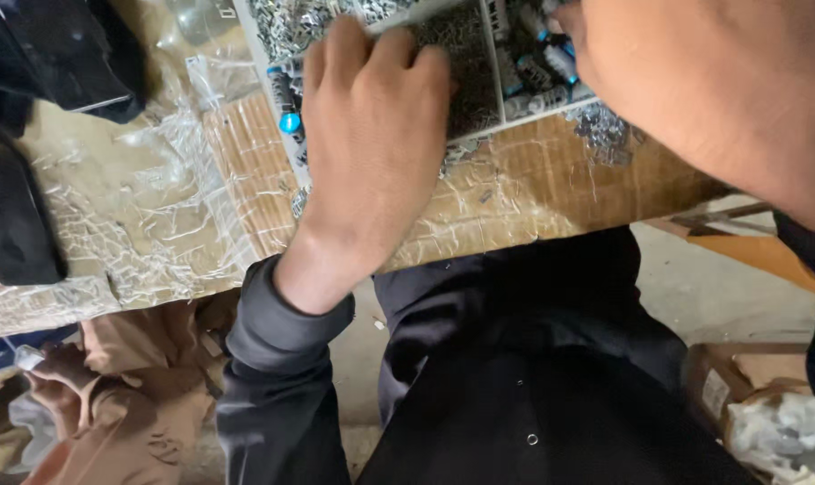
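- Your left hand (371, 144) is lying palm-down over the near edge of the shallow white divided tray (493, 130), fingers pressed close together and curled onto the heap of small grey metal parts (466, 63) in its middle compartment.
- Your right hand (704, 85) is reaching in from two o'clock; its fingertips are touching the right-hand compartment, among the small dark cylinders with blue ends (551, 58), but you cannot tell whether they are pinching anything.
- The tray is sitting at twelve o'clock on the wooden table covered in crinkled clear plastic film (138, 224).
- Another blue-ended cylinder (286, 103) is lying at the tray's left edge, just beside your left thumb.
- Loose grey parts (605, 130) are spilling onto the table at one o'clock.
- A flat black object (12, 220) is resting at nine o'clock.
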{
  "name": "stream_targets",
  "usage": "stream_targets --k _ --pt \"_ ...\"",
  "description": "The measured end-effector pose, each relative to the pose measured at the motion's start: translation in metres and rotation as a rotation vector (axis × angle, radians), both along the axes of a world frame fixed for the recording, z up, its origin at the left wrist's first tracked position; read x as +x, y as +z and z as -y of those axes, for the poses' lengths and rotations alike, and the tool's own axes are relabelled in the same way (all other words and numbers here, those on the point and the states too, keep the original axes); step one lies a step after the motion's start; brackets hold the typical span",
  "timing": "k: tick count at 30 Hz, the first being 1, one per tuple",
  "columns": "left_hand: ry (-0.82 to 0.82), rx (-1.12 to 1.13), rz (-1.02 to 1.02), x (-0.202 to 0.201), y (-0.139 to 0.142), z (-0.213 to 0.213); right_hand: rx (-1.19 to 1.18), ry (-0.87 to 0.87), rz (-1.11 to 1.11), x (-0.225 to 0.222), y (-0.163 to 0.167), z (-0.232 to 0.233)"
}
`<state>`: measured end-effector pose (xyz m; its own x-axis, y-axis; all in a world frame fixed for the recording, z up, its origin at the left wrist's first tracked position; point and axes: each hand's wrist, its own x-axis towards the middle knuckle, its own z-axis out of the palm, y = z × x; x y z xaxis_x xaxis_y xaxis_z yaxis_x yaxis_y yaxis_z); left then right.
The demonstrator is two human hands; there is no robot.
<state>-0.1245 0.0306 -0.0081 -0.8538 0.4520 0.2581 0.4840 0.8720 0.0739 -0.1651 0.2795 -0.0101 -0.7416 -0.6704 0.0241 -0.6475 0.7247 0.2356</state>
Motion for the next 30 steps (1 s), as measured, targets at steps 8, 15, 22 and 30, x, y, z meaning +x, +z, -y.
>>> stream_targets --k 8,15,22,30 --pt "-0.031 0.192 -0.023 -0.008 -0.011 -0.001 -0.118 0.010 -0.102 0.005 0.041 0.017" --pt "-0.002 0.373 0.019 -0.010 -0.001 -0.001 -0.122 -0.006 0.110 0.001 0.035 0.010" --pt "0.003 0.349 0.019 -0.011 0.008 -0.003 -0.150 -0.016 0.193 -0.001 0.041 0.013" --pt "-0.014 0.316 0.102 -0.016 0.017 -0.009 -1.215 -0.042 0.839 -0.017 0.037 0.024"
